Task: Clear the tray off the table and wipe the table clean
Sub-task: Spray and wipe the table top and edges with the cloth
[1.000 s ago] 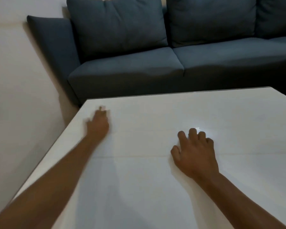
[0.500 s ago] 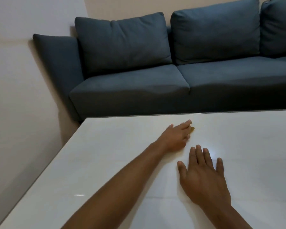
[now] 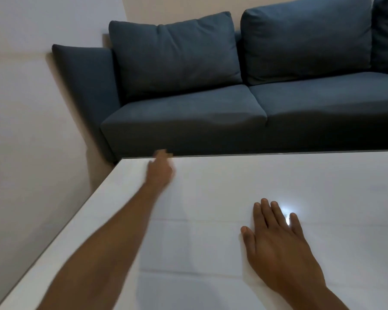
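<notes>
The white glossy table (image 3: 222, 189) fills the lower part of the view. My left hand (image 3: 160, 168) reaches out to the table's far left edge and is blurred by motion. Its fingers look stretched flat on the surface, with a small tan scrap (image 3: 170, 155) just showing at the fingertips. My right hand (image 3: 278, 245) lies flat on the table at the front right, fingers straight and slightly spread, holding nothing. No tray is in view.
A dark blue sofa (image 3: 211, 113) with back cushions stands just beyond the table's far edge. A pale wall (image 3: 31, 130) runs close along the table's left side. A bright light reflection (image 3: 287, 211) sits by my right fingertips.
My left hand swept from the table's left side to the middle, then back left and out to the far edge. My right hand stayed flat in place. The view tilted upward.
</notes>
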